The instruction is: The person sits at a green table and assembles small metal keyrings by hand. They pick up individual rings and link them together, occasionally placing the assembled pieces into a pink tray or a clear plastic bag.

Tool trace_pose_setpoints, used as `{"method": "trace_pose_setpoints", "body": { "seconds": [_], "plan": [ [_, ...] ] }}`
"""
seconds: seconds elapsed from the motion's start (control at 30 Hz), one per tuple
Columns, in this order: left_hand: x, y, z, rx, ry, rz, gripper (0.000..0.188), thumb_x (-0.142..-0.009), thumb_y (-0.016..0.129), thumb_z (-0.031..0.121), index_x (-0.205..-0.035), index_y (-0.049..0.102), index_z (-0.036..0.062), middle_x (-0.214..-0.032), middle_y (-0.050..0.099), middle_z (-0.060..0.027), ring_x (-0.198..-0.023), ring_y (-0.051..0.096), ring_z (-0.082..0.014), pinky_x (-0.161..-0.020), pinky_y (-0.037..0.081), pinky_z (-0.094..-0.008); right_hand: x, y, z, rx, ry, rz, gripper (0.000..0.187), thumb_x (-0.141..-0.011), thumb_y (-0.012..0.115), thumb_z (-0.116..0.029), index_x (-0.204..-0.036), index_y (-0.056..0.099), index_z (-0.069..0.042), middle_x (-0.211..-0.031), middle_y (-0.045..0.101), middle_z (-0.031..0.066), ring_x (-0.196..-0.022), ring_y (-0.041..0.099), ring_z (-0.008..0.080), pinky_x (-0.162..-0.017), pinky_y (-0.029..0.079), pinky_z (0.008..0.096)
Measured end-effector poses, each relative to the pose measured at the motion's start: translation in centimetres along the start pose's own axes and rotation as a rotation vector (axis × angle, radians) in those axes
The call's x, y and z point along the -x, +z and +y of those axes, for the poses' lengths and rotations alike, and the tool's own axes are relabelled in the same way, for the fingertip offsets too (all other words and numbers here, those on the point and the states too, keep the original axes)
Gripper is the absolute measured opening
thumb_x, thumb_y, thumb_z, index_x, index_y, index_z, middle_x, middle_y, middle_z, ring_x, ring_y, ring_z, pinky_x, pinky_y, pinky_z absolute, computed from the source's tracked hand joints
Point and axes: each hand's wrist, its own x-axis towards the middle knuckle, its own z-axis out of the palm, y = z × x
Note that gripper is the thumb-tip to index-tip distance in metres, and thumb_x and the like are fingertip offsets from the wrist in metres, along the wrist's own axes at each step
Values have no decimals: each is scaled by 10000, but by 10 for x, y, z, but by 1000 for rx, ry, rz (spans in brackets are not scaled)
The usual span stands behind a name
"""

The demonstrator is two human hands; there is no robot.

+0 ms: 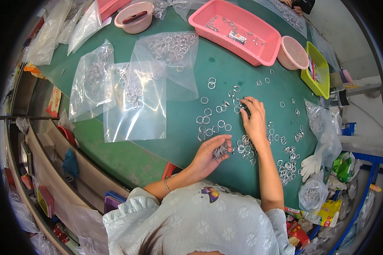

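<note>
Near the table's front edge, my left hand is curled around a bunch of silver-coloured rings. Its fingers and thumb partly cover the bunch. My right hand reaches farther out, palm down, with thumb and fingertips closed at a ring on the green table. Loose rings lie scattered left of it, singly and in small groups. A denser group of rings sits between my hands, partly hidden by my right wrist. More rings are heaped right of my right forearm.
Clear plastic bags with rings lie at left. A pink basket holding small pieces, a round pink basket and a green basket stand at the far right. A white glove lies on the right edge. Another person's hand shows far off.
</note>
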Motion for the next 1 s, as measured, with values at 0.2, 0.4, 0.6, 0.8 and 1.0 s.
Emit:
{"method": "trace_pose_setpoints", "body": {
  "seconds": [0.2, 0.4, 0.6, 0.8, 1.0],
  "plan": [
    [-7, 5, 6, -1, 1, 8, 223, -902, 526, 171, -1069, 554, 26, -830, 554, -21, -743, 535, -120, -591, 427, -230, -22, 13, -4, -75, -5, 10, 297, -754, 630, -42, -1046, 588, -9, -1036, 555, 132, -936, 513, 310, -818, 424, 383],
    [-17, 5, 10, -10, 9, 13, 193, -912, 515, 186, -1021, 563, 34, -819, 551, -21, -729, 527, -117, -570, 414, -224, -44, 15, 3, -91, -42, -3, 304, -747, 642, -52, -1044, 592, -14, -1002, 539, 127, -913, 506, 308, -806, 427, 382],
    [-19, -3, 10, 28, 11, 10, 298, -950, 436, 271, -951, 583, 12, -792, 559, -47, -732, 551, -151, -587, 438, -260, -43, 1, -20, -207, -198, -227, 305, -701, 694, -87, -996, 622, -53, -1020, 532, 82, -941, 490, 265, -802, 399, 363],
    [-18, -6, 13, -26, -11, 17, 327, -954, 405, 290, -964, 594, 22, -843, 588, -69, -794, 572, -180, -613, 447, -277, -32, 8, -17, -115, -296, -200, 222, -660, 716, -94, -855, 616, -62, -994, 534, 59, -957, 486, 254, -812, 366, 364],
    [-16, -5, 17, -81, 44, 35, 334, -962, 394, 259, -1079, 576, 5, -931, 608, -70, -859, 596, -163, -697, 485, -287, -21, -2, -17, -278, -167, -205, 147, -665, 713, -72, -751, 598, -40, -885, 567, 53, -903, 517, 254, -812, 372, 357]
  ]
}}
